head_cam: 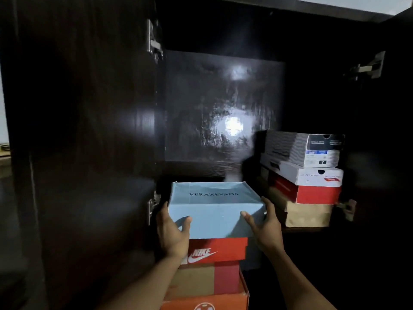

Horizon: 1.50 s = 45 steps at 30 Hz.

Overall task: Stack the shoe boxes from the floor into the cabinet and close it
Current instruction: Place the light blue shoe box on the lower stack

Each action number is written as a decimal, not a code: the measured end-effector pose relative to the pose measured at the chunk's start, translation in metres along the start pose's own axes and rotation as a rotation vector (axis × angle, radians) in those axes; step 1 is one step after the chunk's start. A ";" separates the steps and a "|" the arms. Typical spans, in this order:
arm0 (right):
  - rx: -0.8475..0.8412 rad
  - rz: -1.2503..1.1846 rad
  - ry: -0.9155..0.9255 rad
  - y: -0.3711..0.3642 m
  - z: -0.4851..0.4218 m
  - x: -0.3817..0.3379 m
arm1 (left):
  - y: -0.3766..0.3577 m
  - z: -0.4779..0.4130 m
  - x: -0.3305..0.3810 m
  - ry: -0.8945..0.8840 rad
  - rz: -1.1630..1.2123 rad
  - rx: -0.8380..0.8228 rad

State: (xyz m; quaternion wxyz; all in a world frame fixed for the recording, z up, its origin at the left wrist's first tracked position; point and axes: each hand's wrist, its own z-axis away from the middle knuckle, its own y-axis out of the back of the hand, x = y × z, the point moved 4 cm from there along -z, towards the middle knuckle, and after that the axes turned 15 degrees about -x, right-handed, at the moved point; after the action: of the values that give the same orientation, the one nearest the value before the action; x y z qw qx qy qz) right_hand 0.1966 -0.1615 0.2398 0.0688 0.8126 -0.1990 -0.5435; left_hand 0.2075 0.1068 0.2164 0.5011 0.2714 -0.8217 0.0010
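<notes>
A light blue shoe box [214, 206] sits on top of a stack inside the dark cabinet [223, 104]. My left hand [173, 231] grips its left front corner and my right hand [263, 227] grips its right front corner. Under it lie a red Nike box [220, 249], a brown and red box [201, 280] and an orange box [207, 303]. To the right stands a second stack: a grey and black box [312, 148] on top, then a white box [312, 175], a red box [312, 193] and a brown box [306, 214].
The left cabinet door [78, 130] stands open, with metal hinges [154, 41] along its edge. The right door [384, 130] is open too, with a hinge [368, 68]. The cabinet's glossy back panel reflects a light above both stacks.
</notes>
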 end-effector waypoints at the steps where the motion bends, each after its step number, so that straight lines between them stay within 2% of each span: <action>1: -0.006 -0.011 -0.010 -0.005 -0.009 0.003 | -0.005 0.002 0.000 -0.010 -0.021 0.043; 7: -0.039 -0.011 -0.052 -0.027 -0.046 0.010 | -0.040 0.004 -0.014 -0.105 -0.129 -0.043; 11: -0.050 0.023 -0.062 -0.035 -0.064 0.013 | -0.048 0.002 -0.018 -0.062 -0.314 -0.051; 14: -0.063 0.056 -0.041 -0.043 -0.076 0.017 | -0.056 -0.005 -0.022 -0.041 -0.484 -0.130; 19: -0.054 0.112 -0.047 -0.053 -0.091 0.024 | -0.062 -0.035 -0.027 0.073 -0.487 -0.250; 26: -0.114 0.170 0.006 -0.076 -0.094 0.029 | -0.062 -0.060 -0.032 0.193 -0.476 -0.321; 36: -0.239 0.249 -0.050 -0.066 -0.092 0.023 | -0.051 -0.060 -0.020 0.149 -0.515 -0.366; 42: -0.251 0.320 -0.095 -0.031 -0.050 -0.007 | -0.038 -0.039 0.004 0.135 -0.567 -0.489; 45: -0.240 0.380 -0.134 -0.002 -0.010 -0.019 | -0.037 -0.014 0.029 0.086 -0.566 -0.605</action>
State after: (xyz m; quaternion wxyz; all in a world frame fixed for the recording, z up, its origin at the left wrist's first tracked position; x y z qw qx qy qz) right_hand 0.2000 -0.1534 0.2598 0.2526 0.7085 -0.2866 -0.5934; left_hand 0.2252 0.0658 0.2373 0.5727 0.3269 -0.6561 -0.3670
